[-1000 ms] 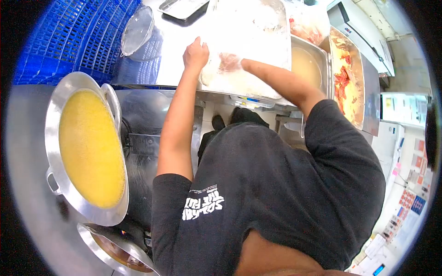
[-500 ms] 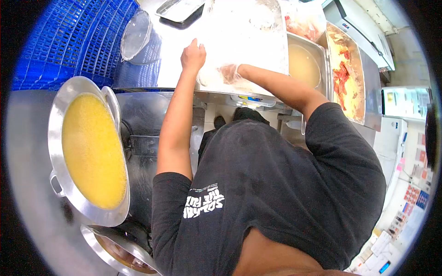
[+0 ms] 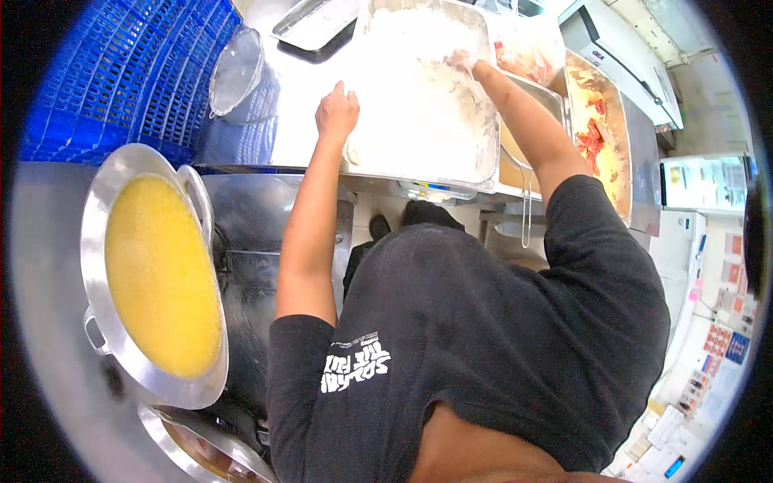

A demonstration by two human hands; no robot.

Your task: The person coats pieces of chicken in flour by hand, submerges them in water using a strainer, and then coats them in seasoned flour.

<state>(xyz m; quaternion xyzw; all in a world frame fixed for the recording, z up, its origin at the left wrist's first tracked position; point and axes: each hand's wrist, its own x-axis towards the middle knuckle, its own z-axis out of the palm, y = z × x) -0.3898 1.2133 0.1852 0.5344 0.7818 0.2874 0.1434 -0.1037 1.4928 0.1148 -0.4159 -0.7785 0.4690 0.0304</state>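
Observation:
A large metal tray (image 3: 427, 173) holds white flour, strongly overexposed. My left hand (image 3: 336, 113) is closed at the tray's left rim, with the fingers curled and the fingertips hard to see in the glare. Coated in white flour, my right hand (image 3: 465, 61) reaches into the upper right part of the tray. Its fingers are blurred and partly lost in the flour, so anything it holds cannot be made out. Below the hand, the flour surface looks rough and ridged.
Right of the tray are a tub of pale liquid (image 3: 512, 171) with a wire-handled strainer, a bag of raw meat (image 3: 527, 52) and a container with reddish pieces (image 3: 592, 145). At left are a blue crate (image 3: 105, 88), a sieve (image 3: 237, 72) and a pan of yellow liquid (image 3: 161, 274).
My right hand has moved from the tray's near middle up and right to its upper right side. My left hand has stayed by the left rim. The strainer handle now shows more.

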